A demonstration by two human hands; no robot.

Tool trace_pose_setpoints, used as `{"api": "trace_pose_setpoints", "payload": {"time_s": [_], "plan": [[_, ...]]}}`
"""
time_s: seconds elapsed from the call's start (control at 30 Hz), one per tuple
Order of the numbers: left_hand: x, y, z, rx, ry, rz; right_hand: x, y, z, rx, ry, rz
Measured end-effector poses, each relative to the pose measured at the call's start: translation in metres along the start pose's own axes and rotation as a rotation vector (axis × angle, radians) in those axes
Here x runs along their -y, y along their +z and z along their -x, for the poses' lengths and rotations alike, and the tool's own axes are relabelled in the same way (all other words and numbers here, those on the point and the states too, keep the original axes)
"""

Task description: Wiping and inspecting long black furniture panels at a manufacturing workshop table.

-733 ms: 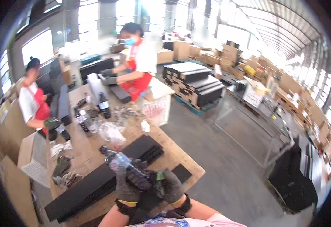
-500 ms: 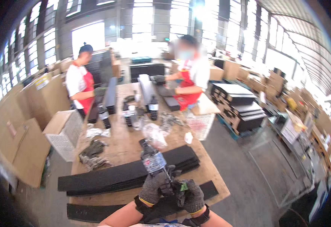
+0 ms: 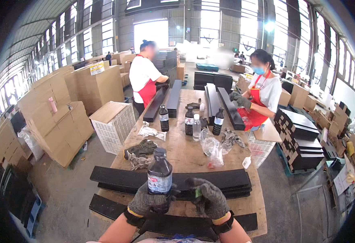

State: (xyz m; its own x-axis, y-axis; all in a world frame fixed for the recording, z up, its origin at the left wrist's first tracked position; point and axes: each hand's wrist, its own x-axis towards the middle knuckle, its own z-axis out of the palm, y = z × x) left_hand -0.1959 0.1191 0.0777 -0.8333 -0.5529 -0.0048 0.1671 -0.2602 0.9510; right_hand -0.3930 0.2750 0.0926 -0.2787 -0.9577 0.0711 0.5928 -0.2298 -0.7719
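Observation:
A dark plastic bottle (image 3: 160,172) with a pale label stands upright in my left hand (image 3: 143,201), which wears a grey knit glove and wraps round its lower part. My right hand (image 3: 210,198), gloved alike, is beside the bottle and apart from it. Its fingers curl inward, with a small green patch (image 3: 198,193) at them; what they hold, if anything, is hidden. Under both hands lies a long black board (image 3: 177,224) along the near table edge. Just beyond it a stack of similar black boards (image 3: 210,179) crosses the wooden table (image 3: 181,160).
Beyond the stack are a dark crumpled glove (image 3: 143,146), a plastic bag (image 3: 212,148), rags (image 3: 231,139), dark bottles (image 3: 163,118) and a clear bottle (image 3: 197,127). Two co-workers in red aprons handle long boards at the far sides. Cartons (image 3: 60,125) stand to the left.
My hands have moved apart; before, they were together near the bottle. The bottle has gone from tilted to upright. The view has swung to the right-hand side less, showing more on the left.

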Motion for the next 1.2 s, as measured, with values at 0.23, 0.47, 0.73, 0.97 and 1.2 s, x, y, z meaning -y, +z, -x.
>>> {"api": "trace_pose_setpoints", "payload": {"time_s": [0.23,0.47,0.73,0.97,1.2], "plan": [[0.002,-0.013,0.024,-0.146,0.054,-0.540,-0.035,-0.030,-0.028,-0.163,-0.046,-0.196],[0.018,-0.003,0.006,-0.115,0.193,-0.859,-0.029,-0.047,-0.021,-0.371,-0.260,0.096],[-0.006,0.018,-0.015,0.031,0.242,-1.485,-0.015,-0.069,0.003,-0.344,-0.147,0.138],[-0.012,0.021,-0.014,0.100,0.266,-1.595,-0.029,-0.082,0.021,-0.335,-0.049,0.206],[-0.037,0.032,-0.023,0.252,0.395,-1.745,-0.058,-0.096,0.032,-0.275,-0.045,0.134]]}}
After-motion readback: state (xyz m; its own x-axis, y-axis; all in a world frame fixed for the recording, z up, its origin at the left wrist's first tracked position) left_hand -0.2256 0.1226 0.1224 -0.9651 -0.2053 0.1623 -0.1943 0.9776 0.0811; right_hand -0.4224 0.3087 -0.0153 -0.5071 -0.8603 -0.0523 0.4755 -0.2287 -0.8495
